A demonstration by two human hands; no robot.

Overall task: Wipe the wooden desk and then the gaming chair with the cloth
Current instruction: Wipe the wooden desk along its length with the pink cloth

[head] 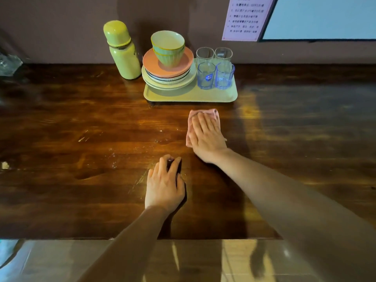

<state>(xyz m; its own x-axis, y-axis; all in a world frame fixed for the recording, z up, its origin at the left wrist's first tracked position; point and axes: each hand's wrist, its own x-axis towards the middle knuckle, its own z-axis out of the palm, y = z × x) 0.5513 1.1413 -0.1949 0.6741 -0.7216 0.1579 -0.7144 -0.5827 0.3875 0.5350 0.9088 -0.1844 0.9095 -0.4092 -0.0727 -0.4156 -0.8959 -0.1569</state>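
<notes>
Right fingers (pixel 203 121): straight, close together, laid flat on the cloth (pixel 212 113). You pinch nothing. The flat spread puts the pressure over the whole pad of fabric, which suits wiping better than a grip would.

Right hand (pixel 206 135): the palm covers most of the cloth. Only a pink edge shows past the fingertips and along the left side. The arm reaches well forward.

Left fingertips (pixel 177 160): loosely arched, tips down on the wood, nothing held.

Left hand (pixel 164 184): sits nearer your body, apart from the cloth. It reads as a brace that steadies you while the other arm stretches.

Cloth: folded small, lying on the desk (pixel 81 123) just in front of the tray (pixel 189 96), close but not touching it.

Tray: pushed back against the wall. It carries stacked plates (pixel 168 78) with two nested bowls (pixel 168 47) on top and four glasses (pixel 214 68) beside them. A yellow flask (pixel 122 51) stands just left of it on the wood. Grouped at the back, they leave the front stretch open to you.

Desk: pale flecks and glinting spots show left of centre (pixel 114 157), away from the cloth. Judgement: the desk stage is under way, with the left side and the strip beside the tray likely yet to be wiped.

The chair is not in view.
</notes>
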